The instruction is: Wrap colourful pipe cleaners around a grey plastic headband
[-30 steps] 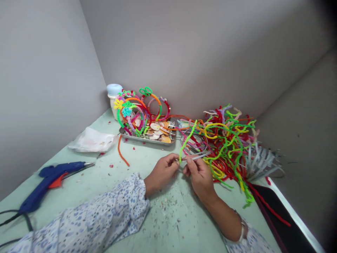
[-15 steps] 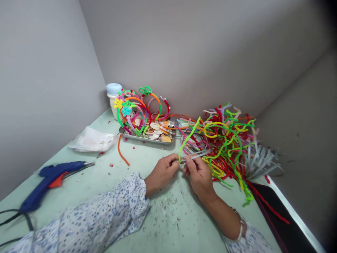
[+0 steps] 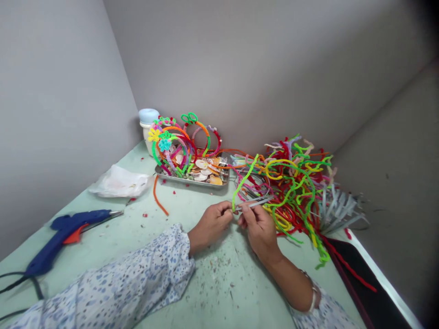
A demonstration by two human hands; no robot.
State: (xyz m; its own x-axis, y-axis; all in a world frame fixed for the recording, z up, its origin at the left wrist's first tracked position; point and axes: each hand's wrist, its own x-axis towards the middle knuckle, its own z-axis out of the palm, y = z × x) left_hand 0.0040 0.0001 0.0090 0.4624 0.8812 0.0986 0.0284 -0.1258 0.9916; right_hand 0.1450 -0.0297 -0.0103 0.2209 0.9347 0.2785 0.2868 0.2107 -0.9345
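Observation:
My left hand (image 3: 211, 226) is closed in a pinch, its fingertips on the lower end of a bright green pipe cleaner (image 3: 244, 182) that rises up and to the right. Close beside it, my right hand (image 3: 261, 230) has thumb and fingers closed on a thin grey strip (image 3: 262, 200). The strip's far end points right, towards a tangled heap of coloured pipe cleaners (image 3: 295, 183). The green pipe cleaner meets the strip between my two hands; whether it is wrapped around it is too small to tell.
A metal tray (image 3: 206, 183) carries shells and finished-looking hoops (image 3: 207, 132) of pipe cleaner. Behind it stands a lidded white jar (image 3: 148, 119). On the left lie a plastic bag (image 3: 120, 182) and a blue glue gun (image 3: 65, 237). Grey strips (image 3: 341, 208) fan out at right.
The green pipe cleaner's upper end has shifted slightly left and down. Both hands stay almost in place, still closed on the same things.

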